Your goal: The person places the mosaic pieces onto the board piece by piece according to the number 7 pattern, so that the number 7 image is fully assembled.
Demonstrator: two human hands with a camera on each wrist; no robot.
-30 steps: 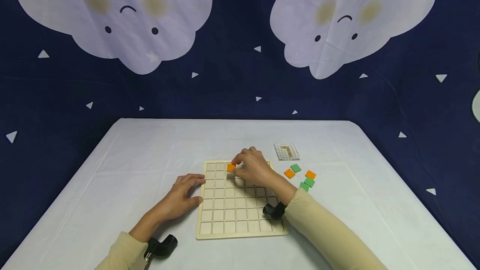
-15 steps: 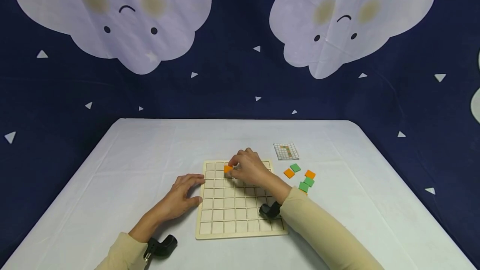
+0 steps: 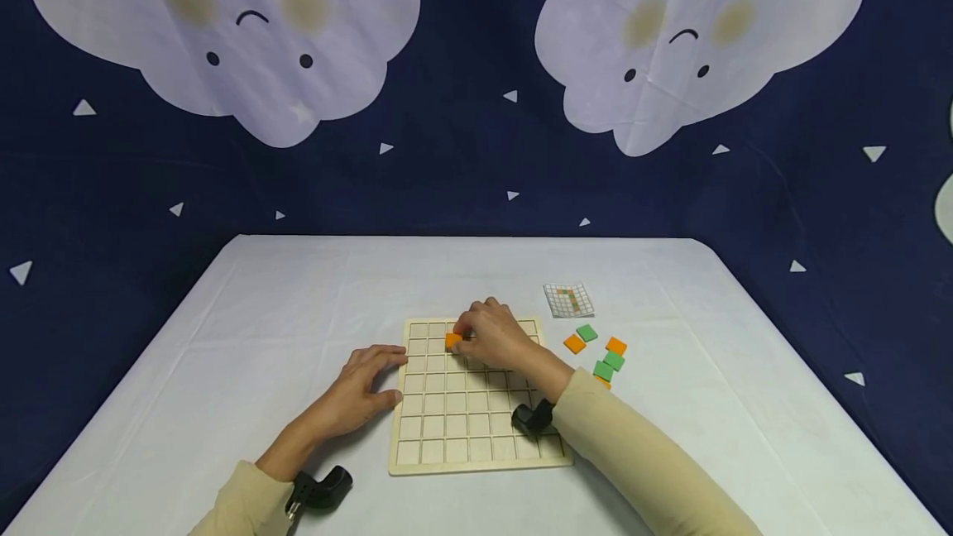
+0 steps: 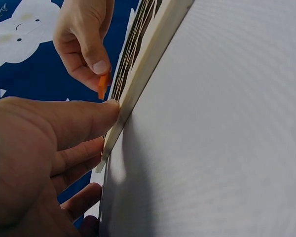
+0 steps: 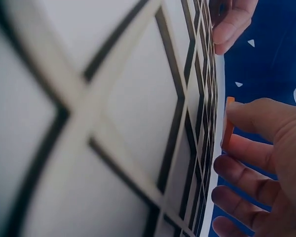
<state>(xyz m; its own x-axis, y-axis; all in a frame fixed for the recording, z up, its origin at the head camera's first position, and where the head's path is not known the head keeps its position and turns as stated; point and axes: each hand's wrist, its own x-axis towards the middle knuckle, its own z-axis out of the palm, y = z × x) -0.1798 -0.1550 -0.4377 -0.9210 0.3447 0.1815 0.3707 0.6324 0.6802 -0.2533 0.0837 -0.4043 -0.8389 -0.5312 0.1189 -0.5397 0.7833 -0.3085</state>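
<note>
My right hand [image 3: 497,336] pinches a small orange square tile [image 3: 452,342] between thumb and index finger, low over the far rows of a wooden grid board [image 3: 432,404]. In the right wrist view the tile [image 5: 229,123] stands tilted, part of it behind the thumb. The left wrist view shows the same tile [image 4: 103,86] just off the board's face. My left hand [image 3: 362,391] rests at the board's left edge with spread, fairly straight fingers; its thumb [image 4: 86,121] touches the rim.
Several loose orange and green tiles [image 3: 587,333] lie right of the board, some touching or overlapping. Beyond them is a small printed grid card [image 3: 569,301] with a coloured pattern. A white cloth [image 3: 313,296] covers the table, and a dark blue cloud-print curtain [image 3: 462,164] hangs behind.
My right hand with the orange tile has shifted slightly left, then a little nearer to me over the board. The left hand and the board have stayed put.
</note>
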